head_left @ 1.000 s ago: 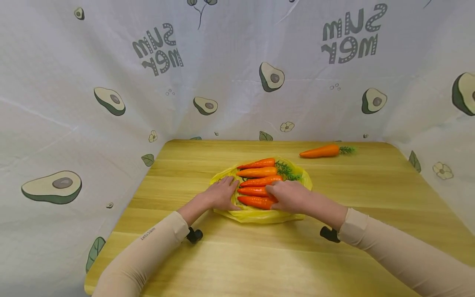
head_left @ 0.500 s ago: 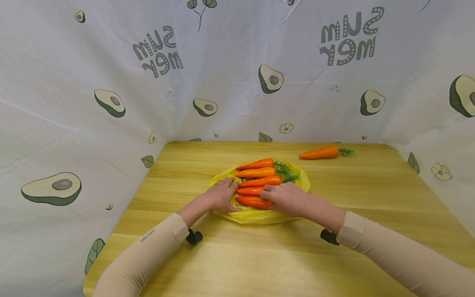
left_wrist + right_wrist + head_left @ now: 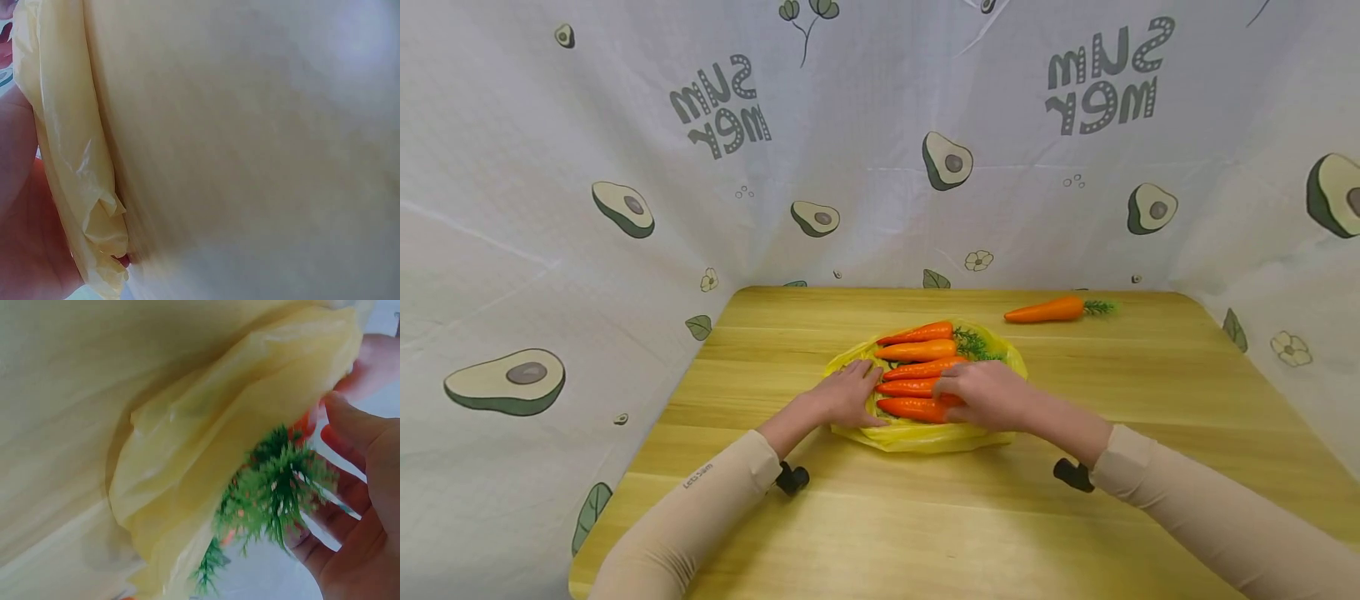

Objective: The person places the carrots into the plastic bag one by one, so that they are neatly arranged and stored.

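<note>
A yellow plastic bag (image 3: 925, 440) lies spread open on the table, with several carrots in it side by side, tips to the left. My left hand (image 3: 850, 393) rests at the bag's left edge, fingers spread beside the tips; its palm shows behind the yellow film in the left wrist view. Over the right ends, my right hand (image 3: 988, 392) curls its fingers and thumb round the nearest carrot (image 3: 910, 408), fingertips also against the carrot just beyond it (image 3: 906, 387). Green carrot tops (image 3: 281, 481) hang by the right palm in the right wrist view.
One loose carrot (image 3: 1045, 311) with a green top lies at the back right of the wooden table (image 3: 880, 525). A white curtain (image 3: 865, 100) printed with avocados hangs behind and at the sides. Each wrist wears a small black camera mount (image 3: 792, 478).
My right hand shifts slightly left along the near carrots, then slightly back to the right, covering more of the green tops. The left hand stays in place at the bag's edge.
</note>
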Demonstrator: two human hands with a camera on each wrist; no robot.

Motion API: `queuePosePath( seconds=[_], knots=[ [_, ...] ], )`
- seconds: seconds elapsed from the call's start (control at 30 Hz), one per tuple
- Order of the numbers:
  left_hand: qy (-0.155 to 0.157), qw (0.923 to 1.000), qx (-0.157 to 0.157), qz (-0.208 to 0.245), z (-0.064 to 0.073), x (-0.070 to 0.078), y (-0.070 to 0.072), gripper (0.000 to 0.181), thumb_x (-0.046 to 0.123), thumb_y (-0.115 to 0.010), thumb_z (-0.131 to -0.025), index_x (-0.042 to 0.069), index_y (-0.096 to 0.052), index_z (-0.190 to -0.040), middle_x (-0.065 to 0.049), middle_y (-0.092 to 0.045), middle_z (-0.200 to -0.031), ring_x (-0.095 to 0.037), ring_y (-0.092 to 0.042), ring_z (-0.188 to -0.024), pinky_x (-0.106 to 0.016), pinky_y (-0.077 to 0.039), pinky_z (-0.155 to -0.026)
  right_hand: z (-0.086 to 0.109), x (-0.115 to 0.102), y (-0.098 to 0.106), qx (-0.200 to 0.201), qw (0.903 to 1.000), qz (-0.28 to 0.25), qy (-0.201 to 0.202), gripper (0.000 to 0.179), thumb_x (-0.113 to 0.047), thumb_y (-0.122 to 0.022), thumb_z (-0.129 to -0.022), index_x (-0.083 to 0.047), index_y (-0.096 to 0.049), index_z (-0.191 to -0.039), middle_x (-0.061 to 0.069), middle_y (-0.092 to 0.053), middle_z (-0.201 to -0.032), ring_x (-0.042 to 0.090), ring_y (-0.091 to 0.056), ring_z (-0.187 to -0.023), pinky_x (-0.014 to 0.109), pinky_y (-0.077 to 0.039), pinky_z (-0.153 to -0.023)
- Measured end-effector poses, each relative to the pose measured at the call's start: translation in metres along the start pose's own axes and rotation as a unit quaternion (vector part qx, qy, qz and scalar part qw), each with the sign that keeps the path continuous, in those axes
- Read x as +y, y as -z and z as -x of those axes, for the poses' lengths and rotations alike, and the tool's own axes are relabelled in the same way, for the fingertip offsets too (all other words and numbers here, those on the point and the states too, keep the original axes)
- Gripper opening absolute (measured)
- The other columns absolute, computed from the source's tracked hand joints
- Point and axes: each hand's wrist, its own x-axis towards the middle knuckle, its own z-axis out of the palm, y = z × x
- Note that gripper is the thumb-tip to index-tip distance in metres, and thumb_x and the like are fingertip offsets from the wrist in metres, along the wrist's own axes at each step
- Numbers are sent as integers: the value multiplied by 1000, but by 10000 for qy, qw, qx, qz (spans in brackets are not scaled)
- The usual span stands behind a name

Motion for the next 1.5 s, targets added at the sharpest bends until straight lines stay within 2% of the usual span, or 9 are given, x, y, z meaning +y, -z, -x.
queuePosePath(
  seconds=[0.13, 0.4, 0.63, 1.0, 1.3, 1.5],
  knots=[
    [24, 10000, -29, 25, 0, -1, -1, 97, 64, -65, -89, 8, -28, -159, -17, -27, -163, -34, -25, -152, -52, -31, -119, -1, 8, 7, 176, 9998, -14, -108, 20, -26, -81, -87, -16, -75, -103, 0, -71, -101, 17, -67, -87, 34, -57, -69],
    [19, 9999, -79, 76, 0, -3, -5, 97, 64, -64, -89, 8, -27, -159, -17, -24, -164, -34, -23, -153, -53, -30, -120, 2, 41, 21, 386, 9964, -256, -710, 28, -27, -81, -87, -12, -74, -110, 8, -69, -111, 27, -67, -96, 43, -58, -77],
    [-23, 10000, -76, 55, 2, 0, -9, 97, 64, -64, -89, 8, -28, -159, -17, -25, -164, -35, -24, -152, -53, -31, -119, 13, 76, 23, 397, 9899, -139, -1352, 34, -29, -80, -88, -13, -72, -116, 13, -66, -124, 33, -67, -103, 46, -57, -72],
    [5, 10000, -12, 99, 6, -2, -13, 96, 65, -65, -88, 9, -30, -158, -16, -27, -162, -33, -26, -152, -54, -34, -117, 24, 129, 11, 103, 9791, -306, -2009, 48, -28, -76, -91, -6, -63, -131, 25, -54, -140, 46, -54, -123, 60, -50, -94],
    [-17, 10000, 15, 42, 3, -2, -8, 97, 65, -65, -88, 8, -29, -158, -17, -26, -163, -35, -24, -152, -55, -33, -118, 32, 168, 12, -271, 9653, -52, -2598, 63, -35, -75, -90, -3, -56, -140, 32, -46, -145, 53, -47, -128, 68, -40, -102],
    [-3, 10000, -25, 20, 1, -2, -3, 97, 65, -64, -89, 8, -28, -159, -17, -25, -164, -36, -23, -153, -55, -32, -118, 36, 191, 13, -440, 9527, -298, -2992, 66, -32, -74, -91, -2, -50, -144, 36, -39, -149, 56, -37, -132, 72, -32, -107]
  ],
)
